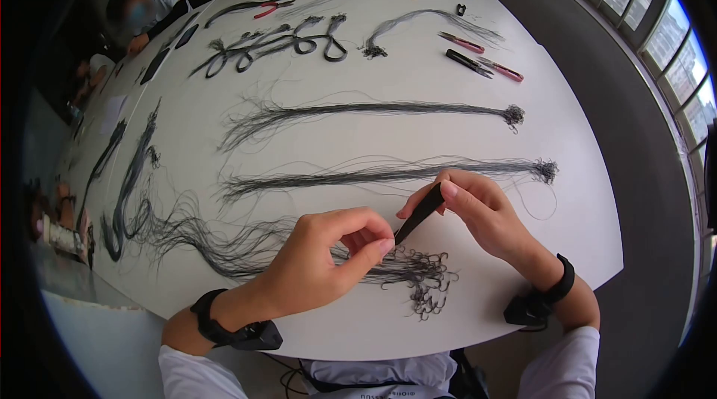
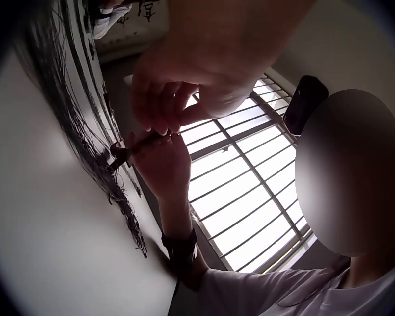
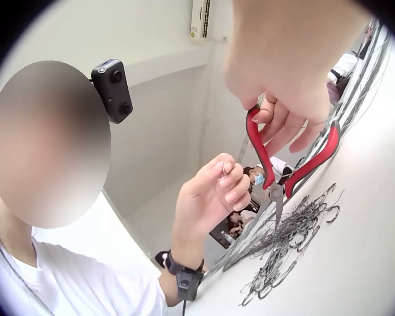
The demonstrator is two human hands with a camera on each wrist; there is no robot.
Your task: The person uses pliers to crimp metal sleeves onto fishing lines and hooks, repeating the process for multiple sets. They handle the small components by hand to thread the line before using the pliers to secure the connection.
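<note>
My right hand (image 1: 485,208) holds pliers (image 3: 276,192) with red and black handles. The handles are spread apart in the right wrist view, and the nose points down over a bundle of dark fishing hooks (image 1: 429,279) tied on thin grey lines. In the head view only a black handle shows, slanting down beside the left fingertips. My left hand (image 1: 328,253) is raised just above the lines, thumb and forefinger pinching a thin dark piece (image 3: 224,170); I cannot tell what it is. Long wavy lines (image 1: 224,249) trail off to the left under that hand.
Two straight bundles of hooked lines (image 1: 373,109) lie farther up the white table (image 1: 582,212). Thread snips (image 1: 467,63), red-handled pliers (image 1: 270,7) and looped bundles (image 1: 284,44) are beyond. Other people sit at the far and left sides. A barred window (image 1: 657,18) is on the right.
</note>
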